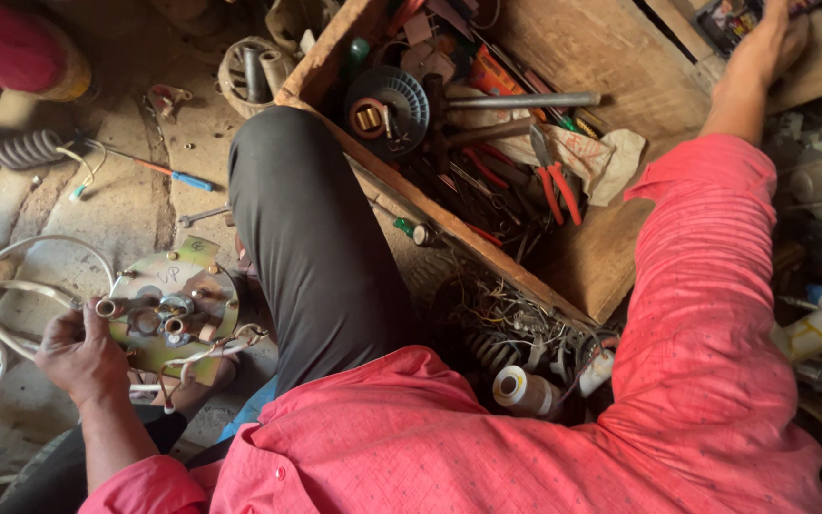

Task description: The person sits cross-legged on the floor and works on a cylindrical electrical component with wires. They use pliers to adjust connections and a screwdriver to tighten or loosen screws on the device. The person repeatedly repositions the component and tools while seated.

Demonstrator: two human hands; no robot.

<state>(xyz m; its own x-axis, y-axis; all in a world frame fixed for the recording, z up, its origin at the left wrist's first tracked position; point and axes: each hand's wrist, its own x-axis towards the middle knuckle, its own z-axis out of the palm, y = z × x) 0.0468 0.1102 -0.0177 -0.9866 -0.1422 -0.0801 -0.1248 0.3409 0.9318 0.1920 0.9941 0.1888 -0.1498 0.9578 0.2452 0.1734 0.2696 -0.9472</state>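
**Round plate held at the left — right hand reaching past the tool box**

The setting is a cluttered workshop floor (135,205) of worn concrete, with a wooden tool box (611,257) open on the person's right. The left hand (78,354) is closed around the left edge of a round metal plate (175,306) fitted with short tube stubs and wire leads, holding it just above the floor beside the raised knee (306,238). White cable (11,286) loops to its left. The right hand (771,40) is stretched to the far corner beyond the box, resting on a board; how far it is open cannot be told. Red-handled pliers (556,186) and a steel rod (523,100) lie inside the box. Judged step: fetching a tool or part while the plate is held ready — the next move calls for a steady hold on the plate.
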